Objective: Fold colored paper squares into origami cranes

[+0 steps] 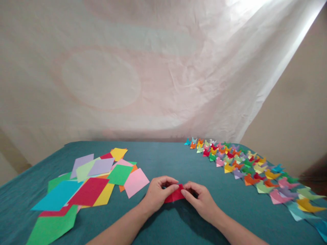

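Note:
A small folded piece of red paper [174, 196] is held between my two hands, low in the middle of the view. My left hand [161, 191] pinches its left side between thumb and fingers. On the right edge, the thumb and forefinger of my right hand [200, 198] close on the paper. A crease shows near its middle, and part of it is hidden behind my left fingers. Both forearms come in from the bottom edge, just above the green tablecloth [163, 160].
Loose coloured paper sheets [89, 191] overlap in a pile on the left. Rows of small folded paper birds [240, 163] in several colours run along the right side. A pale hanging cloth [153, 75] backs the table, and a brown wall [293, 112] shows at the right.

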Demonstrator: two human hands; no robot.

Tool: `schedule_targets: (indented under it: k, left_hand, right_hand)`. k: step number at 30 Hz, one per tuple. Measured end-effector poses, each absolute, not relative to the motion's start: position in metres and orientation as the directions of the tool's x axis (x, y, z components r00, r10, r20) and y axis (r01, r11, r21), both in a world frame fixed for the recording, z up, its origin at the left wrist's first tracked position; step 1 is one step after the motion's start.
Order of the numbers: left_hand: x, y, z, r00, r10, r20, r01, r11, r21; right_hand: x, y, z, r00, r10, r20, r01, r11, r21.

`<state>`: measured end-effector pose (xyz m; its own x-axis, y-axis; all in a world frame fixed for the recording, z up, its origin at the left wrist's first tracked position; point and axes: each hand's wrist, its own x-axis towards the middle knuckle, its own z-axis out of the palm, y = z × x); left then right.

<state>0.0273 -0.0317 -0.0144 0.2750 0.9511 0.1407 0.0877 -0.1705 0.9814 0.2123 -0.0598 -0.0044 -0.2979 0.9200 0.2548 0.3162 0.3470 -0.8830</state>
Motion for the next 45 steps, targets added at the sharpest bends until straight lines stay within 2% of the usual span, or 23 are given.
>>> schedule_targets:
  k: [10,30,45]
  left_hand:
    - [0.028,-0.036,0.0,0.351,0.93,0.112,0.091,-0.153,0.984]
    - [0.026,-0.039,0.005,0.365,0.898,0.247,0.178,-0.327,0.928]
    - [0.027,-0.041,0.01,0.399,0.88,0.258,0.181,-0.352,0.918]
  right_hand:
    - [0.214,-0.059,-0.004,-0.233,0.924,0.304,0.322,0.369,-0.872]
    - [0.214,-0.06,-0.004,-0.256,0.898,0.358,0.328,0.429,-0.842]
    - [0.213,-0.062,0.0,-0.247,0.879,0.409,0.315,0.472,-0.824]
